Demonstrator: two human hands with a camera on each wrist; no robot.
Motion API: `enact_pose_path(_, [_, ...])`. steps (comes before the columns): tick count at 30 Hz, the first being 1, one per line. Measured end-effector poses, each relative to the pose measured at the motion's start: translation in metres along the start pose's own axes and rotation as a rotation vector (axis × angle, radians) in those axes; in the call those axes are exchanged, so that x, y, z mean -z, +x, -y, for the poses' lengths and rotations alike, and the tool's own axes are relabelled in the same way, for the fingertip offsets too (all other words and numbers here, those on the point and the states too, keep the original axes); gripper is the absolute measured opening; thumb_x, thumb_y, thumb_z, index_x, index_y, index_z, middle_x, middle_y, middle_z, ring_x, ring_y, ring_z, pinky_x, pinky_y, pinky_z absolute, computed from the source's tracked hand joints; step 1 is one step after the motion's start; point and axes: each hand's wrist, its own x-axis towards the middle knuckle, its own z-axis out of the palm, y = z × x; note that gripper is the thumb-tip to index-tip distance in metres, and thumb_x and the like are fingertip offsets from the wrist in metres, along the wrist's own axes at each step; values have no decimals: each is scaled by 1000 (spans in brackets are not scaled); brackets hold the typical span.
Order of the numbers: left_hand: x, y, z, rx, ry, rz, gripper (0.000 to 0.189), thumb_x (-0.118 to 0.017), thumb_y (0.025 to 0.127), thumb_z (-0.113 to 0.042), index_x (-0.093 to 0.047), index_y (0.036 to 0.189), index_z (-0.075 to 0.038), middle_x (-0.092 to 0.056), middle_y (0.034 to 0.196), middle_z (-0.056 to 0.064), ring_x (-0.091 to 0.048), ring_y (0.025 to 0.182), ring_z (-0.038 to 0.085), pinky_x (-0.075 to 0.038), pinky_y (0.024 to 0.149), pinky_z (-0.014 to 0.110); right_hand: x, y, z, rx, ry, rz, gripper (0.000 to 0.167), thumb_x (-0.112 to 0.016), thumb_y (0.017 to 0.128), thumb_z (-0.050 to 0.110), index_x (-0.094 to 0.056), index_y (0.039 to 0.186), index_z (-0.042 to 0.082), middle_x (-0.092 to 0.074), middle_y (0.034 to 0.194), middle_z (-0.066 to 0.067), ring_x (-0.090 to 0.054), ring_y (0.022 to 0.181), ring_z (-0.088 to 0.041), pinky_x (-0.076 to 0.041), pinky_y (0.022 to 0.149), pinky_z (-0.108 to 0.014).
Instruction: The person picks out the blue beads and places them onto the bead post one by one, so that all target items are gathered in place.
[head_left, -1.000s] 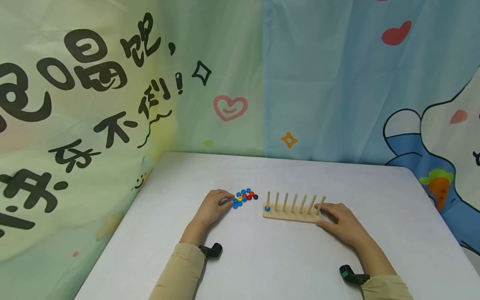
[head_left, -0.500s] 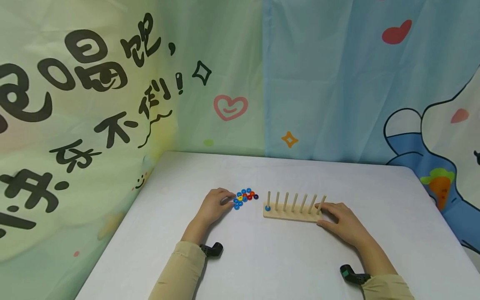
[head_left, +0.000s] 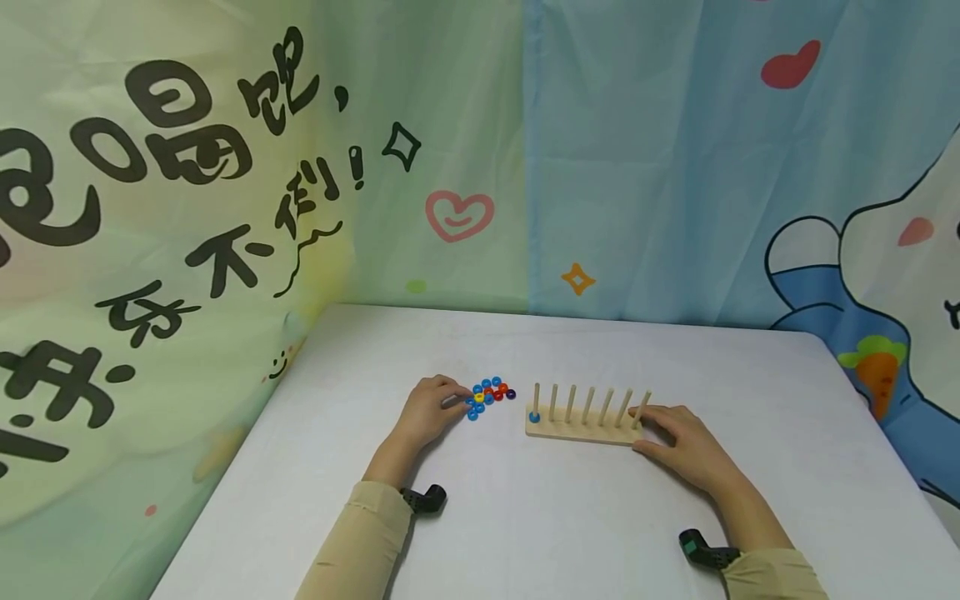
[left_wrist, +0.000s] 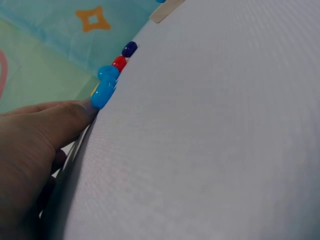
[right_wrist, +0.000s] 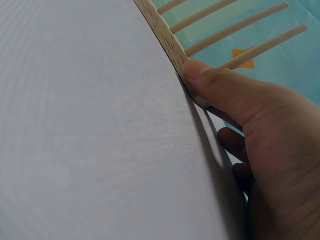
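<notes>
At the left edge of a small cluster of beads [head_left: 489,399], blue, red, orange, yellow and dark purple, my left hand [head_left: 429,412] pinches a blue bead between thumb and forefinger. In the left wrist view the thumb tip lies against a blue bead [left_wrist: 103,94]; the forefinger's tip is hidden there. My right hand [head_left: 681,442] grips the right end of a wooden peg board [head_left: 581,432], thumb on its front edge [right_wrist: 167,42] and fingers behind. Several upright pegs stand on the board. One blue bead [head_left: 534,417] sits at the foot of its leftmost peg.
Everything stands on a white-covered table [head_left: 525,517]. A printed curtain [head_left: 637,167] hangs behind the table's back edge and along its left side. Each wrist wears a small black camera, such as the left one [head_left: 426,500].
My left fingers have shifted slightly to the right, in among the leftmost blue beads, and a bead there is nudged a little. The right hand and the peg board stay still.
</notes>
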Motion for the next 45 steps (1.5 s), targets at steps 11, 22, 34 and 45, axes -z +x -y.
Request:
enact_pose_path(11, [2,0,0,18,-56,11,22,-70,92,-32,-73,112,-22,-66,120,-1,-56,121,24,-43,108,44,-2,-1,-2,6,-1,2,53,-75,86,41,-62,129,12,-63,128,-13,-51,119,-33,-38,102,-58])
enact_pose_path(22, [13,4,-3,-1,-86,57,23,-68,94,-31,-71,114,-20,-66,120,0,-58,119,22,-45,106,42,-1,-1,-2,21,9,-9,50,-75,86,40,-63,129,16,-63,129,-11,-51,118,-31,-38,101,-58])
enact_pose_path(34, [32,11,-22,-25,-119,42,28,-65,96,-31,-68,122,-20,-68,115,-4,-62,103,14,-53,92,36,0,0,1,42,4,-31,49,-76,86,37,-64,128,16,-65,127,-12,-52,117,-31,-38,99,-57])
enact_pose_path(45, [45,18,-50,-123,-119,6,28,-66,96,-30,-69,121,-19,-70,109,-7,-61,96,10,-54,85,30,3,-2,4,27,11,-15,49,-76,86,37,-63,127,14,-64,127,-12,-52,118,-34,-38,101,-58])
